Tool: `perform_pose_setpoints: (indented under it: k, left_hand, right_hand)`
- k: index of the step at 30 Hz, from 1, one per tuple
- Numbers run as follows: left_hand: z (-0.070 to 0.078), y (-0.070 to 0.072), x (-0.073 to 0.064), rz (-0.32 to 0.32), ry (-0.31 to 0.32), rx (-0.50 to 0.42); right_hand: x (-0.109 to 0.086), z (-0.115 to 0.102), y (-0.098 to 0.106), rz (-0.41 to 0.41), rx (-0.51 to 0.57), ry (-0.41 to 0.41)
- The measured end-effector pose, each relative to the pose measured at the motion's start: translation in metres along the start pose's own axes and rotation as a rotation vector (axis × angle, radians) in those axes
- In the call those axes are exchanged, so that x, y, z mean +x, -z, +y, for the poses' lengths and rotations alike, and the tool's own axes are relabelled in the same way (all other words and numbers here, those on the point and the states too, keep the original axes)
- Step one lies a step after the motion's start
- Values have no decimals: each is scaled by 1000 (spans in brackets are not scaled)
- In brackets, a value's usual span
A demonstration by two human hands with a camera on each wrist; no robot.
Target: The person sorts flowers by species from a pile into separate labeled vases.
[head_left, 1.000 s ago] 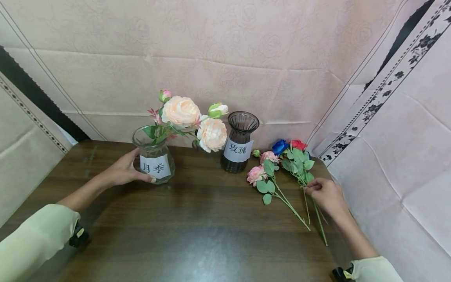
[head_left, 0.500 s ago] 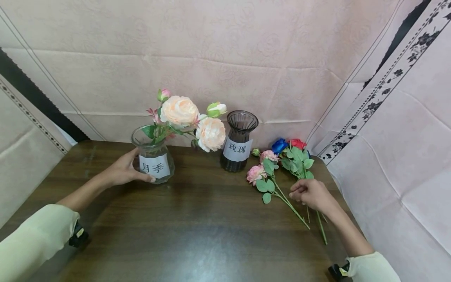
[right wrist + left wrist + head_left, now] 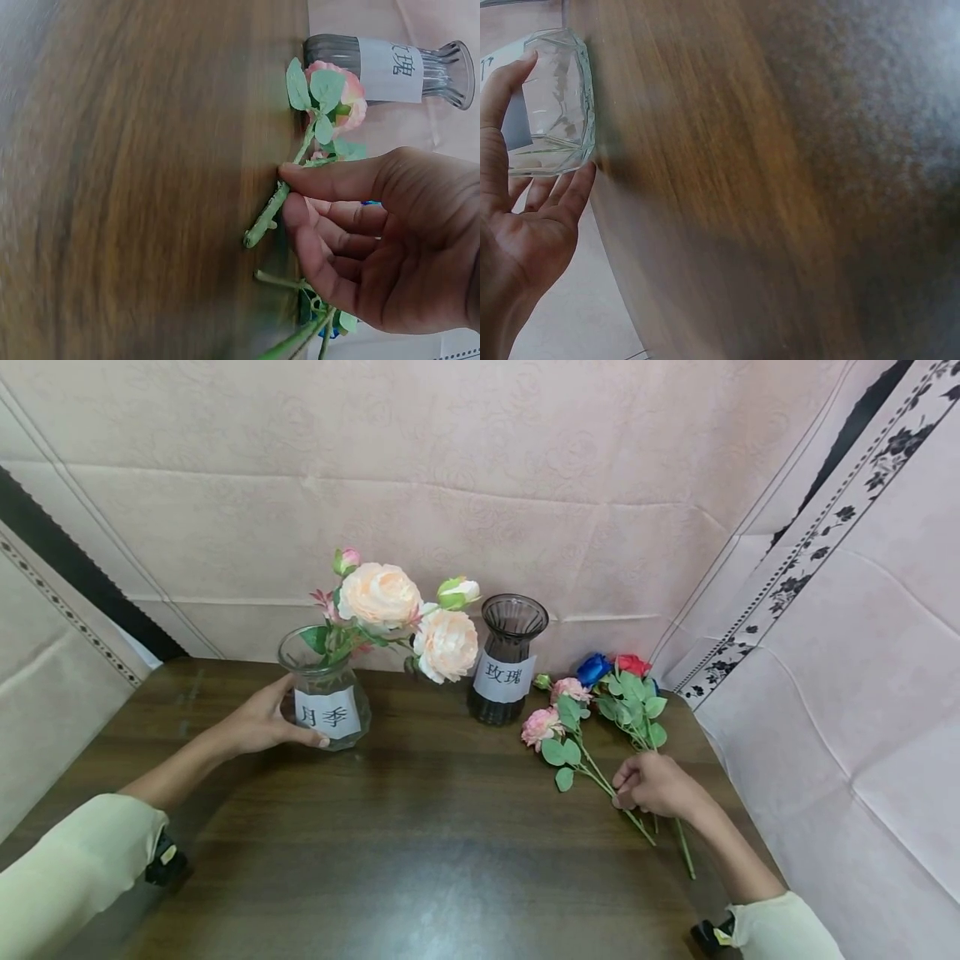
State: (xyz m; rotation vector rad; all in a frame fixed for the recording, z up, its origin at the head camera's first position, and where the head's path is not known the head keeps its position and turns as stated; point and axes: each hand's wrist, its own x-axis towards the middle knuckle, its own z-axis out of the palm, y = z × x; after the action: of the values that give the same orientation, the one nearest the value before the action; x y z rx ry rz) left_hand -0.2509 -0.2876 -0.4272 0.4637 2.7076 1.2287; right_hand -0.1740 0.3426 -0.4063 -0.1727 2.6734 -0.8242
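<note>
My left hand [image 3: 262, 722] holds the clear glass vase [image 3: 360, 706] by its lower left side, the thumb across the front near its white label. Cream flowers [image 3: 381, 597] with buds lean out of that vase to the right. At the right, my right hand [image 3: 654, 785] pinches the green stem of a pink artificial flower [image 3: 542, 728] lying on the table. In the right wrist view the thumb and index fingertip meet on this stem [image 3: 264, 221]; the other fingers are curled loosely. In the left wrist view the fingers reach behind the clear vase [image 3: 559, 97].
A dark fluted glass vase [image 3: 501, 706] with a white label stands upright near the back edge. A blue rose [image 3: 594, 669] and a red rose [image 3: 633, 665] lie behind my right hand. A patterned pale cloth [image 3: 487, 485] hangs behind the wooden table [image 3: 420, 843].
My right hand has left the stems of the blue and red roses, moved left and slightly down, and taken hold of the pink flower's stem. My left hand stays on the clear vase.
</note>
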Motion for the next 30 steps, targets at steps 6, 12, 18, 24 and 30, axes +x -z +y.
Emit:
perform_pose_setpoints:
  k: [6,12,18,24,30]
  left_hand:
    - [0,1,-1,-2,-9,-8]
    - [3,0,-1,-1,-26,-17]
    - [2,0,-1,1,-23,-14]
    - [3,0,-1,4,-20,-9]
    - [3,0,-1,3,-22,-10]
  right_hand:
    - [5,-2,-3,-74,103,-18]
    - [6,-4,-4,-116,229,-53]
    - [8,-6,-3,-143,332,-116]
    - [12,-4,-6,-214,464,-147]
    - [15,-2,-10,-294,589,-125]
